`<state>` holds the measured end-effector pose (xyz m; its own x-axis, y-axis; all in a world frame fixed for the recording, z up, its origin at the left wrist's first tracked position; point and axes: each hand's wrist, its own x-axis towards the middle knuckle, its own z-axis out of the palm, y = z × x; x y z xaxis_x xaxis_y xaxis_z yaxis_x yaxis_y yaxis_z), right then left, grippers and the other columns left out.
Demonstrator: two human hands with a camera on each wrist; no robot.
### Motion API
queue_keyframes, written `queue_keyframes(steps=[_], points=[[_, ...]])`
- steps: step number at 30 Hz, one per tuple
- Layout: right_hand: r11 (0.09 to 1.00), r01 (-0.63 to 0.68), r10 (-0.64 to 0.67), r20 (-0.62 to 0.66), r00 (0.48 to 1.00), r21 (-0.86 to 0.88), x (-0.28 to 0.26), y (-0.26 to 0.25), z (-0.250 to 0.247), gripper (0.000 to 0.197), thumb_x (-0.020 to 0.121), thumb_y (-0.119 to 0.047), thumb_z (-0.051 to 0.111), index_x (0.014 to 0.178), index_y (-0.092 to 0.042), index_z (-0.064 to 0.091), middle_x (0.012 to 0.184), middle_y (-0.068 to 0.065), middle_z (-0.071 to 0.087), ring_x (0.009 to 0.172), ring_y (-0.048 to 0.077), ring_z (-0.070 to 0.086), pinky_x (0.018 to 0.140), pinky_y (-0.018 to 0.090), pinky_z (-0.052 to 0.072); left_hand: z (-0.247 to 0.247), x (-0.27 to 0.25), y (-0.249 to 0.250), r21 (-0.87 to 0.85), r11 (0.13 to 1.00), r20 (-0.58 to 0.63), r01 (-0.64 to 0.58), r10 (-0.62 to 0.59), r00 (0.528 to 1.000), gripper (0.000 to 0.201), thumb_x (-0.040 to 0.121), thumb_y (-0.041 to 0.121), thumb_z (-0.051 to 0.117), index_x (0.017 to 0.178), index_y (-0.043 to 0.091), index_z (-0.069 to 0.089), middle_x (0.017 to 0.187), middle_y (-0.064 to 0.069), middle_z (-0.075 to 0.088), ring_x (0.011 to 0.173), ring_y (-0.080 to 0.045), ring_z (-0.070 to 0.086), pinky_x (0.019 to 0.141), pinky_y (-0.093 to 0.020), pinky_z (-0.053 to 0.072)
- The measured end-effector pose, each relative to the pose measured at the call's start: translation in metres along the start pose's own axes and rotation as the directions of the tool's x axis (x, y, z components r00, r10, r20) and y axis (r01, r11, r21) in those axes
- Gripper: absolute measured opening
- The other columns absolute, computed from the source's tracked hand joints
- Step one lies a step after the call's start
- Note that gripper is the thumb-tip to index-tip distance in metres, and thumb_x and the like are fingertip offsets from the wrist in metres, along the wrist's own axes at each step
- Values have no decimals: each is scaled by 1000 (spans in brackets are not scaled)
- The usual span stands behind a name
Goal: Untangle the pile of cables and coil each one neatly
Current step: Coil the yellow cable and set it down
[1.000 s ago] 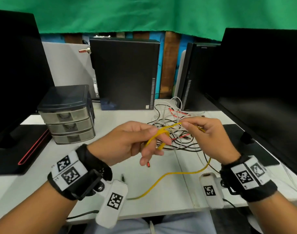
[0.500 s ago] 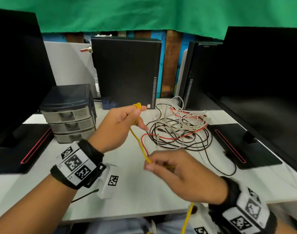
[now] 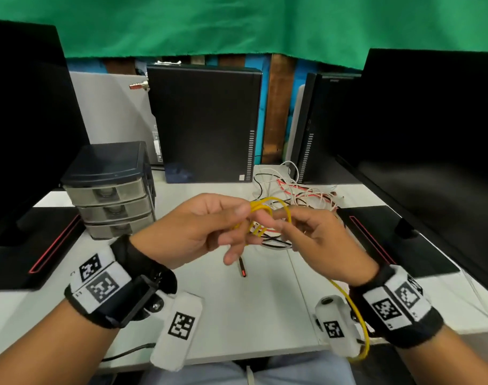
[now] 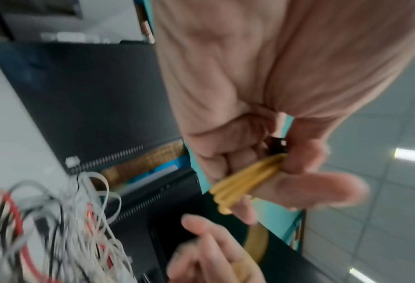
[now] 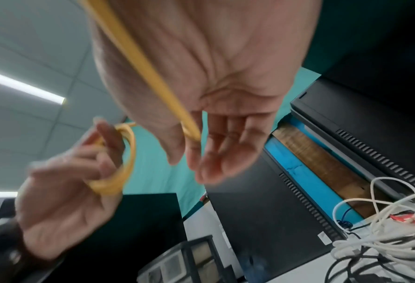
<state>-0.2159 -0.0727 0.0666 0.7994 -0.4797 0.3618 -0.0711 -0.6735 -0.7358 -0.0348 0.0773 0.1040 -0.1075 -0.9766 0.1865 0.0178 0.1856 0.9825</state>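
Yellow cable [image 3: 260, 211] part-coiled between both hands above the near middle of the white worktop [image 3: 254, 307]. The left hand [image 3: 194, 230] pinches several small loops together between thumb and fingers; the left wrist view shows the bunched strands pressed side by side under the thumb. The right hand [image 3: 324, 241] has its fingers loosely curled, with the free run of the cable passing across the palm and out between thumb and forefinger, as the right wrist view shows; the tail drops past the right wrist and over the near edge of the worktop. The remaining pile of cables [image 3: 298, 201], white, red and black strands interlaced, lies on the worktop just beyond the hands, toward the far right, in front of two black computer cases. A grey drawer unit [image 3: 109, 190] stands at the far left. Handling, as a judgement: the yellow cable looks light, thin and fairly springy, holding round loops yet likely to splay open if the pinch relaxes. It is best held where the loops cross, at the bunch under the left thumb, while the right hand feeds slack with a light, sliding hold rather than a tight one. The smooth jacket may slip.
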Motion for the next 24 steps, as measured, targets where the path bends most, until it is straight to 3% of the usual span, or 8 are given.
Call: queue_keyframes(steps=[4, 7, 9, 11, 13, 15, 18, 24], points=[[990, -126, 124, 41, 991, 57, 2, -1, -30, 41, 77, -47, 71, 115, -33, 68, 91, -8, 74, 87, 10, 67, 84, 26, 51, -15, 5, -1, 367, 918, -389, 152, 3, 921, 37, 105, 25, 47, 80, 15, 72, 50, 11, 39, 43, -11, 45, 85, -34, 54], [991, -113, 114, -1, 994, 75, 1, -7, -58, 53, 69, -57, 75, 116, -37, 67, 102, -3, 73, 96, 17, 69, 92, 37, 55, -36, 11, -11, 451, 830, -675, 328, 77, 734, 43, 104, 25, 48, 66, 15, 64, 46, 18, 52, 48, -5, 51, 62, -24, 49], [986, -73, 83, -58, 995, 151, -2, -13, -73, 58, 67, -64, 77, 115, -34, 69, 104, 2, 74, 96, 19, 70, 88, 34, 58, -54, 8, -16, 442, 804, -776, 397, 121, 619, 47, 102, 29, 51, 58, 15, 60, 46, 15, 53, 51, -10, 52, 55, -27, 49], [977, -26, 49, -104, 993, 212, -7, -23, -83, 49, 75, -57, 75, 115, -29, 70, 101, 8, 75, 93, 24, 71, 81, 32, 58, -71, 3, -18, 424, 788, -824, 446, 131, 551, 47, 97, 28, 54, 56, 7, 57, 50, 2, 49, 47, -13, 46, 60, -39, 53], [973, 22, 8, -130, 991, 228, -12, -35, -89, 32, 85, -33, 66, 115, -22, 69, 95, 11, 75, 88, 29, 70, 78, 31, 58, -80, -4, -13, 415, 766, -852, 491, 137, 506, 43, 91, 27, 54, 61, -4, 55, 54, -9, 45, 49, -18, 44, 58, -37, 47], [975, 57, -22, -160, 987, 216, -17, -46, -91, 28, 86, -24, 62, 113, -19, 69, 89, 11, 74, 82, 27, 69, 75, 29, 58, -85, -9, -9, 412, 737, -861, 535, 122, 494, 45, 88, 30, 53, 67, -10, 54, 58, -14, 47, 54, -21, 44, 60, -33, 41], [976, 93, -58, -171, 984, 198, -20, -59, -86, 29, 86, -29, 63, 112, -17, 69, 87, 11, 74, 79, 24, 70, 72, 28, 59, -82, -10, -7, 425, 696, -856, 579, 101, 507, 46, 90, 29, 54, 65, -9, 56, 58, -13, 49, 53, -21, 45, 59, -31, 40], [972, 56, -31, -112, 993, 229, -17, -57, -57, 26, 83, -32, 70, 104, -18, 74, 84, 9, 73, 74, 18, 69, 70, 23, 56, -57, -3, 7, 453, 708, -809, 542, 71, 583, 49, 97, 29, 58, 52, 11, 61, 40, 7, 48, 40, -11, 47, 48, -21, 40]])
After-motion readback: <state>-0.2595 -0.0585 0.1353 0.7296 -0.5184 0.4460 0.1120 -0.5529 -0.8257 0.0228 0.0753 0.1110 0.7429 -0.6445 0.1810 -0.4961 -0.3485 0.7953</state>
